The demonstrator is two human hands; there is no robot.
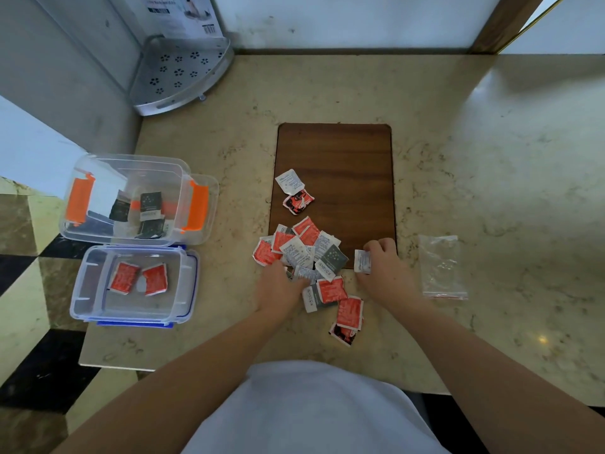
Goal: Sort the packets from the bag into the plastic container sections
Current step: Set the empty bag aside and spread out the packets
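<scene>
A heap of red, white and grey packets [306, 250] lies on the marble counter at the near edge of a brown board [334, 152]. My left hand [278, 285] rests on the heap's near side, fingers curled over packets. My right hand [384, 263] pinches a white packet [362, 261] just right of the heap. Two more packets [294, 191] lie apart on the board. The clear container with orange clips [131, 168] holds dark packets. In front of it, the blue-clipped container [88, 290] holds two red packets [139, 278]. An empty clear bag [442, 267] lies to the right.
A white perforated corner shelf [180, 70] stands at the back left against the wall. The counter's left edge drops to a chequered floor just beyond the containers. Bare marble stretches to the right and behind the board.
</scene>
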